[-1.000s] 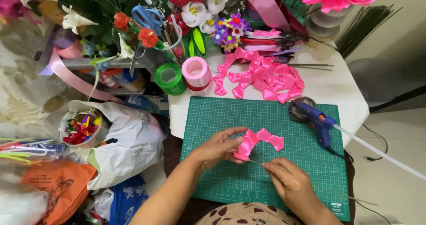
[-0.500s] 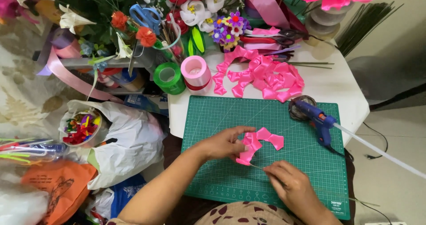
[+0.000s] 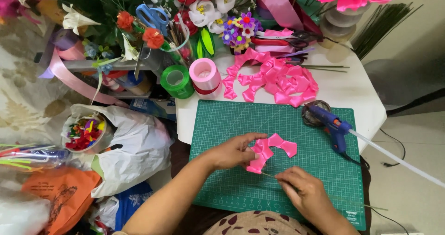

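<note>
My left hand (image 3: pixel 233 151) pinches a curved row of folded pink ribbon petals (image 3: pixel 271 150) just above the green cutting mat (image 3: pixel 222 123). My right hand (image 3: pixel 303 191) is closed on a thin green wire stem (image 3: pixel 268 174) whose tip meets the lower end of the petals. A pile of loose pink ribbon petals (image 3: pixel 276 79) lies on the white table behind the mat. A blue glue gun (image 3: pixel 331 123) rests at the mat's right edge, nozzle toward a small dark dish.
A pink ribbon roll (image 3: pixel 204 75) and a green ribbon roll (image 3: pixel 176 81) stand at the mat's far left corner. Scissors (image 3: pixel 287 39), artificial flowers and green stems crowd the back. White and orange bags (image 3: pixel 134 147) sit on the floor at left.
The petal cluster has been lifted and turned slightly in my left hand. My right hand has drawn nearer to its lower end with the wire.
</note>
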